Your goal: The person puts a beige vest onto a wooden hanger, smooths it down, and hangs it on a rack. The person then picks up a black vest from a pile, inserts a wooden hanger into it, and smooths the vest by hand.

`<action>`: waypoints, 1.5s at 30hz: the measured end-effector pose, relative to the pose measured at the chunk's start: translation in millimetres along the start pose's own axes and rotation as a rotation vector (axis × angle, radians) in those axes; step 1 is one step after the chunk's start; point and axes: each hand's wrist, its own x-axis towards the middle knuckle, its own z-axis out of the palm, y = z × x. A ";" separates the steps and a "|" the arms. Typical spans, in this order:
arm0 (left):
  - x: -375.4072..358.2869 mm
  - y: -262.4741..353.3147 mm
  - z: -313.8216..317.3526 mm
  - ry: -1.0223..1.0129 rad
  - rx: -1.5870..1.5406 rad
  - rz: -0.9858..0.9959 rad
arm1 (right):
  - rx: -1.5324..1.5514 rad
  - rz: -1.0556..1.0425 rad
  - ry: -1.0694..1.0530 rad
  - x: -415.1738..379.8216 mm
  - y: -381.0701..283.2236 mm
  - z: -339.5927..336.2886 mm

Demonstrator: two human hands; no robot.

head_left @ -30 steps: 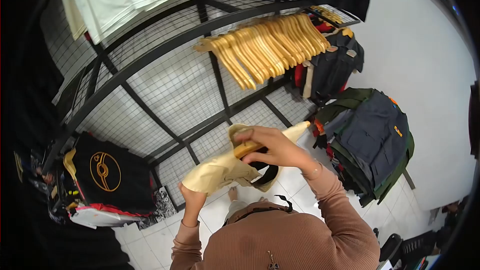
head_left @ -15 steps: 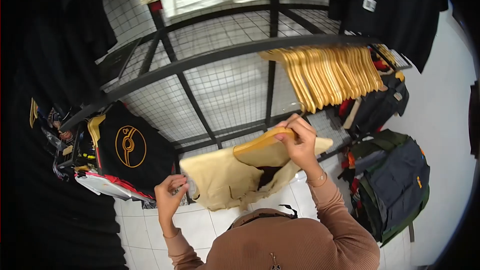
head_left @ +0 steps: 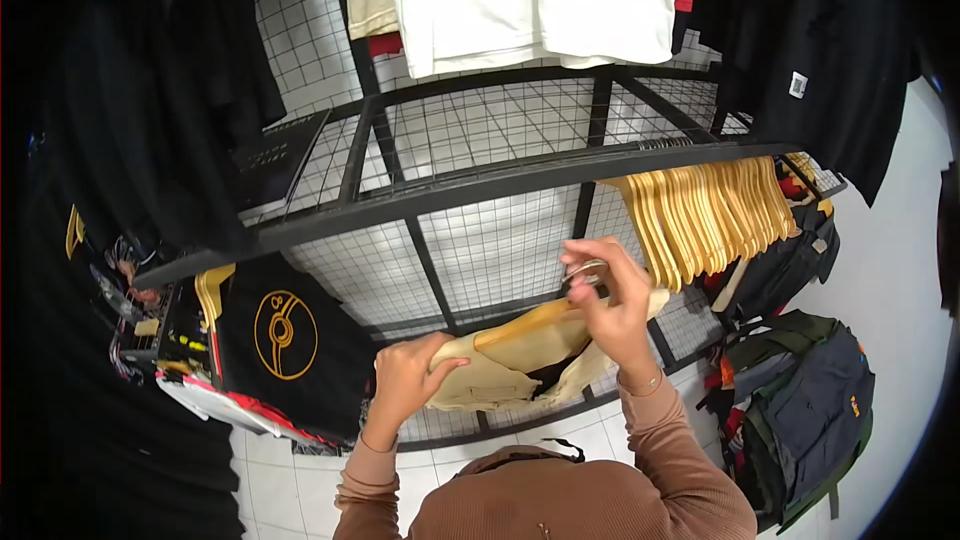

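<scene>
A beige garment hangs on a light wooden hanger in front of my chest. My left hand grips the garment's left shoulder end, thumb on the near side and fingers behind. At the top of the hanger, my right hand curls around the metal hook, thumb and index finger close to it. The garment's lower part is folded up, and a dark patch shows at its opening.
A black rack rail runs across ahead, with several wooden hangers at its right. A black shirt with a yellow round print hangs left. White shirts hang above. Backpacks stand at right. Wire grid lies behind.
My left hand has moved from beside the garment onto its left end. My right hand has shifted from the hanger's wood up to its hook. The view has tilted upward.
</scene>
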 end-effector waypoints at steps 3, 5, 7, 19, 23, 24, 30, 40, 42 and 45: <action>8.6 -8.6 2.6 0.010 0.015 0.015 | -0.395 -0.198 -0.046 19.3 1.2 -5.9; 18.7 -18.5 3.8 0.024 -0.004 -0.036 | -0.442 -0.184 -0.042 31.1 4.3 4.3; 27.1 -28.1 5.4 0.024 -0.020 -0.056 | -0.520 -0.155 -0.059 41.0 7.8 14.5; 67.8 -65.0 26.8 0.086 0.032 -0.162 | -0.562 -0.171 0.241 81.4 60.7 68.1; 73.3 -89.0 39.4 0.043 -0.096 -0.141 | -0.515 -0.158 0.216 63.1 78.2 67.8; 75.0 -92.2 42.4 0.029 -0.095 -0.130 | -0.521 -0.153 0.214 62.6 79.9 66.9; 79.8 -102.0 50.2 -0.039 -0.103 -0.153 | -0.613 -0.233 0.251 34.4 81.2 56.5; -23.5 -105.0 191.3 0.226 -0.272 0.014 | 0.072 1.140 -0.123 -209.9 258.5 19.6; -45.1 -111.5 248.8 0.048 -0.600 -0.284 | 0.079 1.238 -0.055 -252.3 281.7 37.5; -86.5 -145.1 335.5 -0.060 -0.578 -0.465 | 0.092 1.435 0.503 -270.4 305.7 62.8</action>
